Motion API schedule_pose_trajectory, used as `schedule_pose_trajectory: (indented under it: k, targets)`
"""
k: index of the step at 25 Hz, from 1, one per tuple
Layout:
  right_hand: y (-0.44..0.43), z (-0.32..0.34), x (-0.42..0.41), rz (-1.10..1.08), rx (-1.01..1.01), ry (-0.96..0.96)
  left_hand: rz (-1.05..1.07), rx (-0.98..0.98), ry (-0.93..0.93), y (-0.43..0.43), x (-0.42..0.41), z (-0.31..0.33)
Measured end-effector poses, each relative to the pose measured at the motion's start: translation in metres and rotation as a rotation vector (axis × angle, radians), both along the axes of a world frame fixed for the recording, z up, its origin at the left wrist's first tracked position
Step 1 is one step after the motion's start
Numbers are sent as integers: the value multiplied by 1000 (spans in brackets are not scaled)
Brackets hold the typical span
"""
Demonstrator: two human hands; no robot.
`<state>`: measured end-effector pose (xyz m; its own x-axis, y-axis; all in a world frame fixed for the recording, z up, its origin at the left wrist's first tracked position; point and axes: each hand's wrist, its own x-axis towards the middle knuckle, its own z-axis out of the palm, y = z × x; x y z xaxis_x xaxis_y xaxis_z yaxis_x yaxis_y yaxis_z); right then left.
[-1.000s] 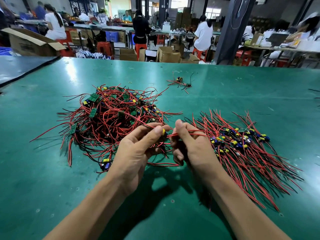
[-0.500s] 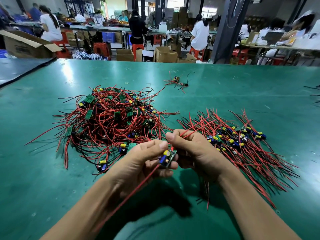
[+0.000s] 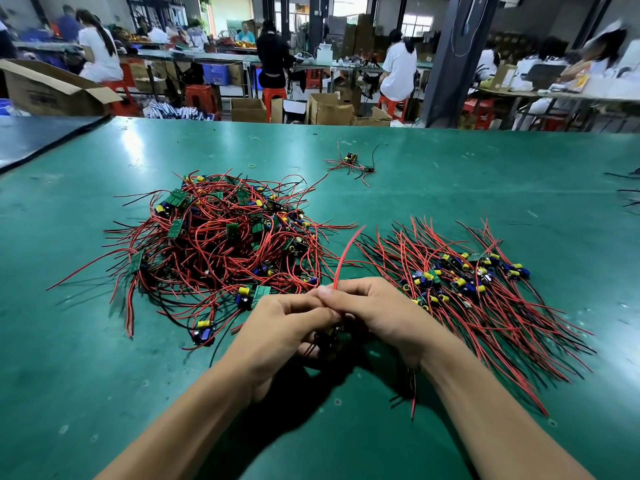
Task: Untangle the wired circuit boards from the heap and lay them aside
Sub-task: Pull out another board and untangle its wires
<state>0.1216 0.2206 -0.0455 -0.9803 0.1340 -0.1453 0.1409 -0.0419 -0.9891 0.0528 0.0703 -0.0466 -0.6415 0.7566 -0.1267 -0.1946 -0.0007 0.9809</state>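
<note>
- Spreading under everything, the green table (image 3: pixel 485 174) has a smooth, slightly glossy mat surface, so thin leads probably slide over it without catching.
- Sitting left of centre, the heap (image 3: pixel 221 244) is a domed knot of looping red and black leads. Small green boards with yellow and blue cylindrical parts are tipped at all angles in it, so this is the unsorted stock.
- Lying to the right, well apart from the heap, the laid-aside pile (image 3: pixel 467 289) is flat and fanned. Its boards cluster in a band and its straight leads run roughly parallel, likely so that finished pieces cannot snarl again.
- Meeting just in front of both piles, the left hand (image 3: pixel 284 323) curls round a small dark circuit board (image 3: pixel 329 336), which is mostly hidden between the palms.
- Touching it fingertip to fingertip, the right hand (image 3: pixel 377 313) pinches a red wire (image 3: pixel 346 251), which stands up in a springy, stiff curve. This looks like straightening the leads before the board is laid down.
- Resting far back on the mat, two stray boards (image 3: pixel 353 162) lie alone with a few leads.
- Lying beyond the heap is a tiny pale ring (image 3: pixel 252 165), perhaps a rubber band.
</note>
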Motion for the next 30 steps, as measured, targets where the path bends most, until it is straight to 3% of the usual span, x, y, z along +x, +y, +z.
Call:
schedule_pose_trajectory:
  k: [4,9,12,14,17,21,25,30]
  targets:
    - [2,-6,-6,-204,180,102,74,-13,21,0,0,6]
    - [29,-13,-9,-608,384,245,-64,-40,33,0,8,10]
    - [30,-15,-10,-697,404,233,-78,-43,20,1,7,9]
    - [28,-11,-10,-676,212,173,-40,-43,3,1,6,5]
    - [16,-3,-8,-423,-21,124,27,-41,10,3,5,0]
    - [-12,-5,-6,-120,4,56,93,20,15,4,1,-6]
    - [-7,-7,-6,-149,79,25,125,-11,98,6,5,-8]
    - [-2,-10,-10,-229,437,32,115,-82,164,7,3,-5]
